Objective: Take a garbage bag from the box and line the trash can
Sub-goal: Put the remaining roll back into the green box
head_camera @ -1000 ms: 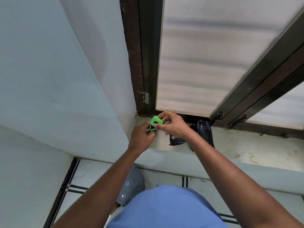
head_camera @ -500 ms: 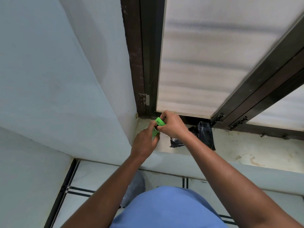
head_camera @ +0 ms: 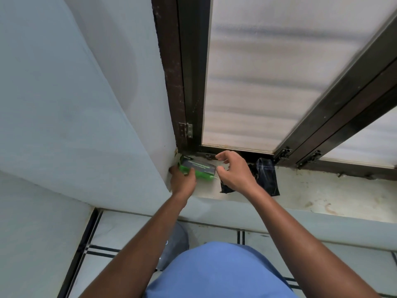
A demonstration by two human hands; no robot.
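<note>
Closest to the camera there's a blue shirt (head_camera: 217, 274), and behind the left arm a grey, rounded can (head_camera: 175, 244) sits on the tiled floor (head_camera: 120, 229). Further out, on the sill (head_camera: 322, 196), the left hand (head_camera: 182, 179) grips the green box (head_camera: 197, 168) at its near-left end. The box lies flat in the sill's left corner, long axis running left to right. The right hand (head_camera: 235, 171) hangs open just off the box's right end, fingers curled, touching nothing. Behind that hand lies a crumpled black bag (head_camera: 266, 175), right under the window (head_camera: 268, 72).
</note>
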